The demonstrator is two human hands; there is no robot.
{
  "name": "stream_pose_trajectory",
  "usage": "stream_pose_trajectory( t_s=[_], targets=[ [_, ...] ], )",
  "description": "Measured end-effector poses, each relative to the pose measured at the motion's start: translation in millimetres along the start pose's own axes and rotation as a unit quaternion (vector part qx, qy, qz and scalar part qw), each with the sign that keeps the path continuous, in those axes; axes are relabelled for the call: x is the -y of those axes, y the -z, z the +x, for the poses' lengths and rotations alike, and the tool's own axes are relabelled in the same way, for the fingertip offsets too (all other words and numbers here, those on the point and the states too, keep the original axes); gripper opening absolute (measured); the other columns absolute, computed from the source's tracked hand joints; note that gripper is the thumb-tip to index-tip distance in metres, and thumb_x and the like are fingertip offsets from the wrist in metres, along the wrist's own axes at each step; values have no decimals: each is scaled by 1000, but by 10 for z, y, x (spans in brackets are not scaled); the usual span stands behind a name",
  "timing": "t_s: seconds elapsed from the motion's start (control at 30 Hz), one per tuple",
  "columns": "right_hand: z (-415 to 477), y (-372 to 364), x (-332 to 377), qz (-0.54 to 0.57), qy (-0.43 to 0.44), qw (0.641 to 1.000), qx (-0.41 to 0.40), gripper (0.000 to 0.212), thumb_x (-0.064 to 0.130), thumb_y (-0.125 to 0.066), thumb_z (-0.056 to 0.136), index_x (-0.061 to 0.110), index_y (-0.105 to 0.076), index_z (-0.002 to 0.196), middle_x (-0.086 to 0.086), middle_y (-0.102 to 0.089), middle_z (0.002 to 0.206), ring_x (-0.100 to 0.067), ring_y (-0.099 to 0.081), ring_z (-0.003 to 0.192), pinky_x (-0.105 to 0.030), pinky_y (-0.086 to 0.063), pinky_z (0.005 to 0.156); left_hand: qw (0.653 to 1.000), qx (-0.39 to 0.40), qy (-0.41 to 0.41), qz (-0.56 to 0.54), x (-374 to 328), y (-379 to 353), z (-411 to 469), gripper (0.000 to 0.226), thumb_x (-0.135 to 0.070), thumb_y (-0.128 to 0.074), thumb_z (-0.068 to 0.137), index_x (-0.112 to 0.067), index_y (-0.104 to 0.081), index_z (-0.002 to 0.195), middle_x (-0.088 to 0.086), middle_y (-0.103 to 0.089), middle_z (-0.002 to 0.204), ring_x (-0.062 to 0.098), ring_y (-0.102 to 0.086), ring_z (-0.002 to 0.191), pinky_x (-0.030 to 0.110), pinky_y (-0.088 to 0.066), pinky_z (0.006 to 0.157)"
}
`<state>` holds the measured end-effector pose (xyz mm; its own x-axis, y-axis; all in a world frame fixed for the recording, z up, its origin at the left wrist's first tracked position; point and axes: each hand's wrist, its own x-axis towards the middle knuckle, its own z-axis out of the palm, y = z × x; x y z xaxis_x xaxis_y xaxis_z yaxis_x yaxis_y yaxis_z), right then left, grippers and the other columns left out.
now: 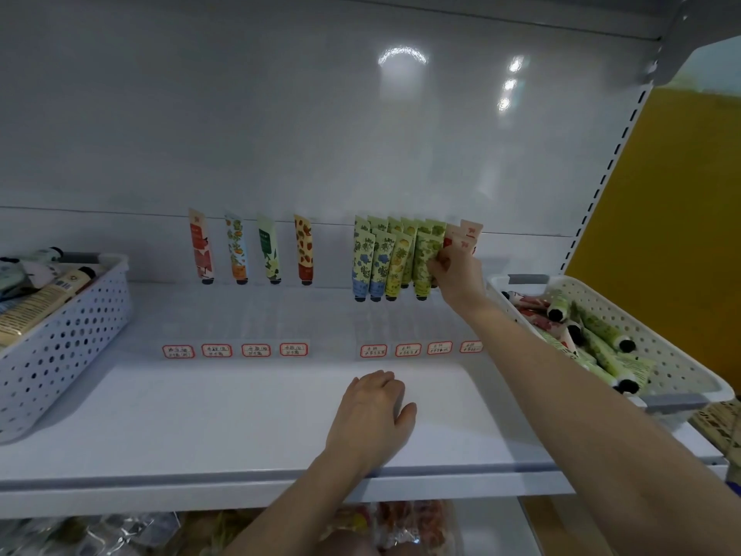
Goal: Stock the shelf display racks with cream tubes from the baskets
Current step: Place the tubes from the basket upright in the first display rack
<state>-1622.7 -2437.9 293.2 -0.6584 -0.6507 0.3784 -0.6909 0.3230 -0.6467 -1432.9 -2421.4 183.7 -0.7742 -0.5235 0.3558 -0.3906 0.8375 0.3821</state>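
Centre-right, the right hand [453, 270] seems to pinch a green tube [424, 254] in the crowded rack [401, 329]; a nudge could topple neighbouring tubes [381, 260]. The left hand [373, 411] rests relaxed on the shelf [200, 415].

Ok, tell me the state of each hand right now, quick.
Left hand: open, resting on the shelf, holding nothing.
Right hand: fingers pinch a green tube among the standing tubes.
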Motion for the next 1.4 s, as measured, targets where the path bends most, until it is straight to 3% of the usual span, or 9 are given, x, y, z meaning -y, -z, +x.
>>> stream_pose_trajectory(
  t_s=[0.2, 0.33, 0.6, 0.77, 0.97, 1.1, 1.23, 1.4],
  targets=[
    [20, -26, -13, 5, 1, 1000, 5, 21, 6, -46, 93, -9, -60, 86, -22, -62, 82, -27, -49, 71, -28, -32, 62, 1000, -3, -2, 2, -11, 9, 0, 30, -36, -41, 92, -12, -56, 83, -3, -51, 83, 11, -48, 83, 22, -38, 84],
    [16, -8, -7, -18, 9, 1000, 15, 21, 9, -45, 94, 2, -54, 77, -12, -54, 72, -24, -46, 66, -25, -27, 52, 1000, -5, -6, 2, -11, 15, 1, 29, -35, -41, 92, -13, -52, 78, -3, -47, 79, 12, -46, 80, 23, -37, 82],
    [-2, 27, 28, -31, 15, 999, 14, 37, 7, -44, 92, 15, -36, 57, 0, -41, 56, -13, -37, 51, -24, -23, 46, 1000, -6, 0, -2, 4, -10, 0, 31, -38, -40, 93, -14, -60, 91, -4, -57, 92, 10, -50, 89, 22, -39, 91],
    [-40, 28, 47, -26, 23, 999, 22, 33, 7, -43, 93, 10, -43, 60, 1, -41, 56, -19, -39, 56, -23, -25, 48, 1000, -9, -3, -1, 0, -5, 1, 30, -37, -41, 92, -13, -60, 90, -3, -57, 90, 11, -50, 88, 24, -40, 89],
    [-77, 47, 65, -20, 41, 999, 21, 18, 10, -45, 95, 2, -58, 84, 1, -45, 61, -17, -42, 60, -18, -28, 48, 1000, -7, -1, -7, 8, -8, 5, 30, -37, -41, 92, -13, -60, 90, -3, -56, 89, 11, -49, 87, 23, -39, 90],
    [-91, 59, 70, -21, 42, 999, 18, 17, 10, -46, 95, 6, -50, 78, 4, -41, 60, -16, -40, 61, -23, -27, 49, 1000, -7, -1, -6, 1, -5, 4, 30, -37, -41, 92, -13, -60, 89, -3, -55, 88, 11, -49, 86, 24, -40, 90],
    [-75, 18, 43, -3, 30, 999, 37, 32, 12, -50, 92, 17, -39, 62, 4, -40, 57, -9, -37, 51, -25, -26, 48, 1000, -8, -3, -6, 1, -2, 1, 29, -36, -41, 92, -13, -58, 86, -3, -54, 85, 11, -48, 85, 24, -39, 89],
    [-49, -26, 16, -8, 12, 999, 40, 14, 11, -52, 92, 8, -47, 79, -2, -49, 70, -20, -45, 69, -27, -31, 57, 1000, -10, -3, -6, -7, 0, -2, 30, -37, -41, 92, -13, -59, 88, -3, -55, 87, 11, -49, 85, 23, -39, 89]
  ],
)
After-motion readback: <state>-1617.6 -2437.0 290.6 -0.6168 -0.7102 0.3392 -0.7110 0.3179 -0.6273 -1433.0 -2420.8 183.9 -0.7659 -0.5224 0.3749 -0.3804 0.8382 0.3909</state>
